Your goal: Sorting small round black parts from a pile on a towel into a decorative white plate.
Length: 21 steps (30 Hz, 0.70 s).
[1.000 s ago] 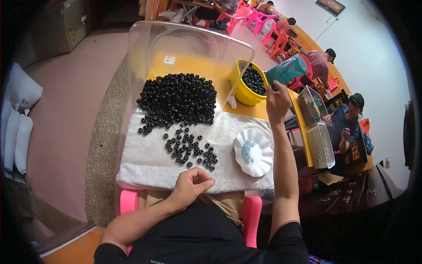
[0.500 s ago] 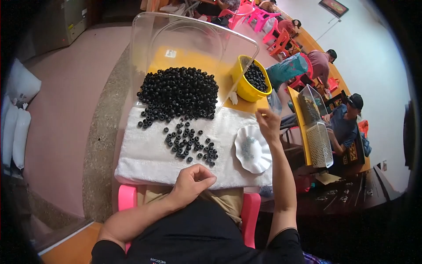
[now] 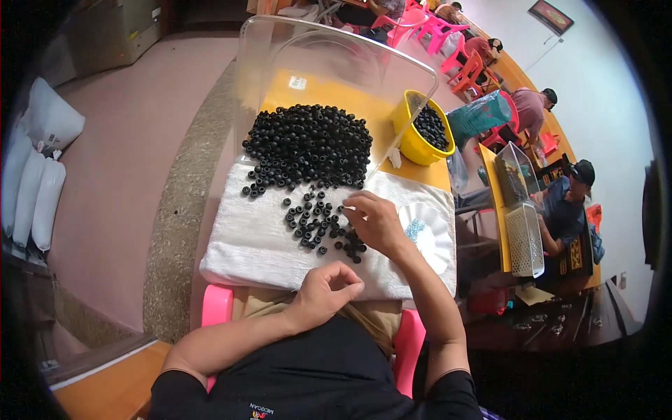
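Observation:
Black round beads with holes (image 3: 311, 143) lie in a big heap inside a clear plastic bin lying open toward me (image 3: 336, 28). Several more loose beads (image 3: 315, 220) are scattered on the white towel (image 3: 245, 245). My left hand (image 3: 325, 294) rests at the towel's near edge, thumb and fingers curled together; what they hold, if anything, is hidden. Over the right side of the loose beads is my right hand (image 3: 376, 222), its fingers closed at the tips beside a bead. A white scalloped dish (image 3: 437, 241) with small pale-blue pieces (image 3: 415, 229) sits right of it, partly behind my wrist.
A yellow tub (image 3: 420, 150) of black beads stands at the bin's right side. Pink chair arms (image 3: 409, 350) flank me. To the right a person (image 3: 565, 210) sits near a white perforated basket (image 3: 526, 241). White sacks (image 3: 49, 203) stand at far left.
My right hand has moved left and nearer, from beyond the dish to the loose beads. The left hand keeps its place at the towel edge. The whole view has shifted slightly.

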Tool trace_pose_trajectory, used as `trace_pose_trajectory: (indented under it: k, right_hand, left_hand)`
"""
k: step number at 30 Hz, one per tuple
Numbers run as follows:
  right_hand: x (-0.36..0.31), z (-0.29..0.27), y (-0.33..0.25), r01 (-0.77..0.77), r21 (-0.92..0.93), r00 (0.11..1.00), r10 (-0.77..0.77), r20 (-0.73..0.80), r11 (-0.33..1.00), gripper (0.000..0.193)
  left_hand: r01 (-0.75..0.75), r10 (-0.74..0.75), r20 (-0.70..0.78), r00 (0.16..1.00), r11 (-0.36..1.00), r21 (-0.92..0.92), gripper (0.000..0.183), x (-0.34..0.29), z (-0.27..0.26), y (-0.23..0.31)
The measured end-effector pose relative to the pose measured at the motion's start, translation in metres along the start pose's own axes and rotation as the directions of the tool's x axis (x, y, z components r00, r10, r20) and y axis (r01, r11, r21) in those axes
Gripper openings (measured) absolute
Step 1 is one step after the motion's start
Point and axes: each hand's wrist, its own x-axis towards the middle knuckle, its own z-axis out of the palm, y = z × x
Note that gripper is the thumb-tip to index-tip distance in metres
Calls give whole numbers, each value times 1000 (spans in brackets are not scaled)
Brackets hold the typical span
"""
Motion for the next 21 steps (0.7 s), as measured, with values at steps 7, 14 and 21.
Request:
trace_pose_trajectory:
  k: [7,14,21]
  right_hand:
    - [55,32,-12,118,-260,975,-64,211,958,15]
    - [68,37,-18,45,-377,970,50,237,925,17]
    - [59,28,-16,-42,-385,921,185,342,922,23]
  left_hand:
    - [-56,56,-29,998,998,6,10,-3,0,3]
    - [-75,75,-47,996,997,-4,9,-3,-3,7]
    - [-64,64,-52,997,998,8,10,-3,-2,13]
